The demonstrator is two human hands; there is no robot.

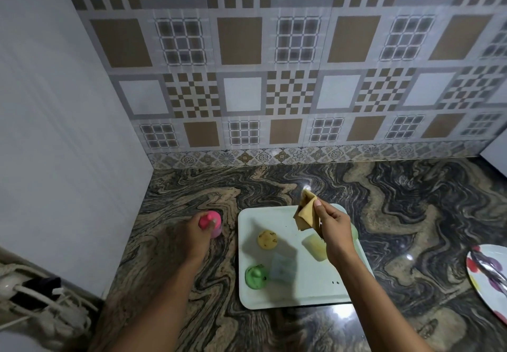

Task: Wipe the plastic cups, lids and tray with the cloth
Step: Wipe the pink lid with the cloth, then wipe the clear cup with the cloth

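Head view: left hand (192, 232) grips pink cup (210, 220), right hand (333, 228) pinches cloth (305, 214).

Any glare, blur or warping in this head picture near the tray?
Head view: the wide-angle lens bows the tiled wall; glare dots the countertop, one spot behind the cloth in the right hand; soft shadows cross the tray; the cups on it look smeared, the blue cup most; the left hand on the pink cup is dim.

Head-worn, downward, seemingly near counter (384, 214)
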